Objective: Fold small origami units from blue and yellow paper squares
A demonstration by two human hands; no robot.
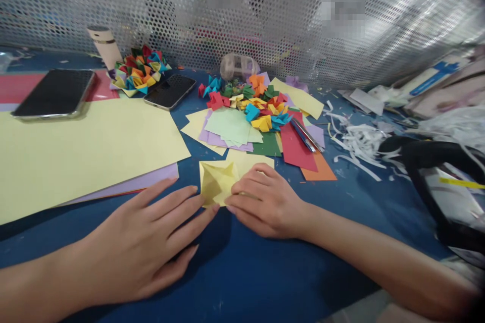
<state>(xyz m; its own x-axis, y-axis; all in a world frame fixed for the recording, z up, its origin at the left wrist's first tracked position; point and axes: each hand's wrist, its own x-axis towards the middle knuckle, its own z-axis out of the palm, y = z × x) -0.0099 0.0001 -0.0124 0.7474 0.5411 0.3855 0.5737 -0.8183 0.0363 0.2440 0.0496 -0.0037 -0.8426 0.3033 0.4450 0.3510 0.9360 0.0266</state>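
Note:
A small pale yellow sheet of origami paper [216,177], creased and partly folded, lies on the blue table in front of me. Fingers stretched and spread, my left hand [155,234] reaches in from the left, its fingertips touching the sheet's lower left edge. My right hand [267,202] is curled over the sheet's right side, with its fingers closed on that edge and covering it. Partly behind this hand lies another pale yellow paper [257,161].
Folded colourful paper pieces [261,103] lie beyond loose paper squares [231,128]. Pens [303,135] rest on red paper. Large yellow sheets [94,146], two phones [56,93] [170,92] and a white cylinder [104,45] are leftward. Paper strips [359,144] and a black strap-like object [428,186] are rightward.

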